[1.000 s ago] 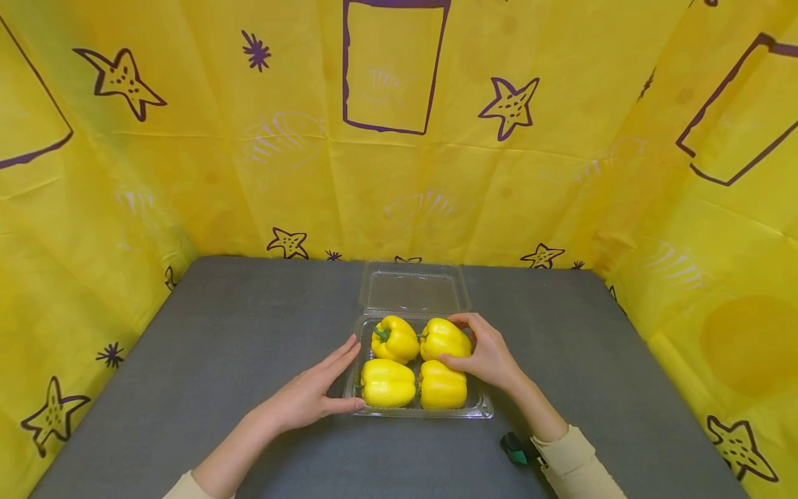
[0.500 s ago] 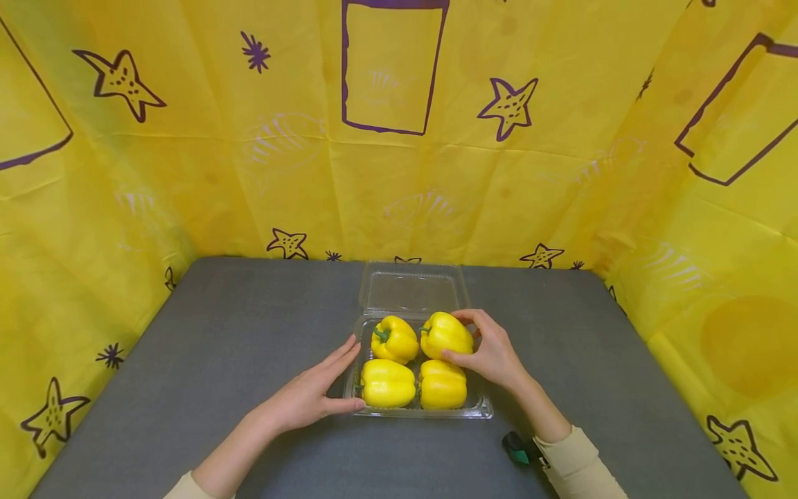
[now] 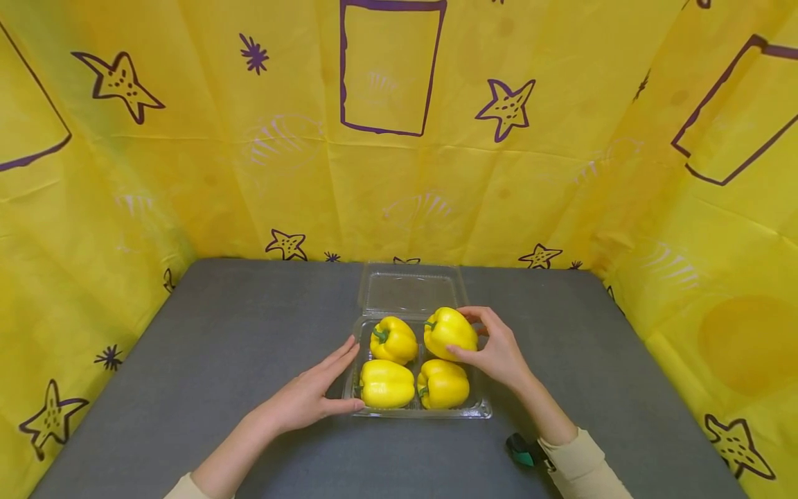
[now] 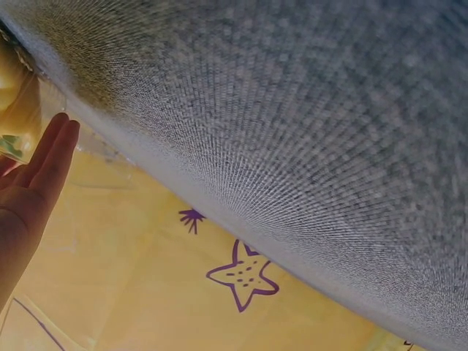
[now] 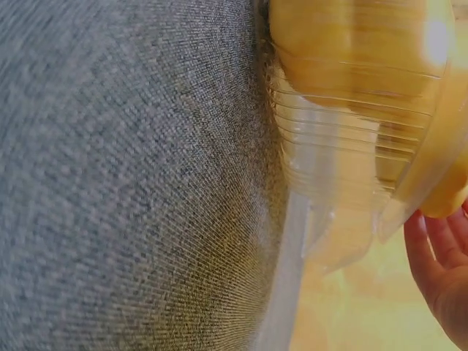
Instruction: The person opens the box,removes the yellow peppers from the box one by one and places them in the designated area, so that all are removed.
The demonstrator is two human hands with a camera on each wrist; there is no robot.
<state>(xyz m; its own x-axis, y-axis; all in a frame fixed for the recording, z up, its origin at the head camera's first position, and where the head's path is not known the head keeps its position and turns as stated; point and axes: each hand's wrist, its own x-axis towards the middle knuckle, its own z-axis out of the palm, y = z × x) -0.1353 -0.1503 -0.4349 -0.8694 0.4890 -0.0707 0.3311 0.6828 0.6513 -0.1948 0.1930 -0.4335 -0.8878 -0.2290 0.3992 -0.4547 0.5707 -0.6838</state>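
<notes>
A clear plastic clamshell container (image 3: pixel 481 409) sits open on the grey table, its lid (image 3: pixel 413 291) lying flat behind it. Three yellow bell peppers rest inside: one at back left (image 3: pixel 393 339) and two in front (image 3: pixel 386 383) (image 3: pixel 444 384). My right hand (image 3: pixel 492 346) grips a fourth yellow pepper (image 3: pixel 449 329), held slightly above the back right corner. My left hand (image 3: pixel 308 395) lies with straight fingers against the container's left wall. In the right wrist view the container wall (image 5: pixel 344 168) fills the top right, with my fingers (image 5: pixel 439 270) below it.
The grey table (image 3: pixel 218 360) is bordered on three sides by a yellow curtain (image 3: pixel 187 159) printed with purple stars. A small green and black object (image 3: pixel 520 449) lies by my right sleeve.
My right hand has raised the back right pepper a little out of its place in the container. The left hand has stayed put.
</notes>
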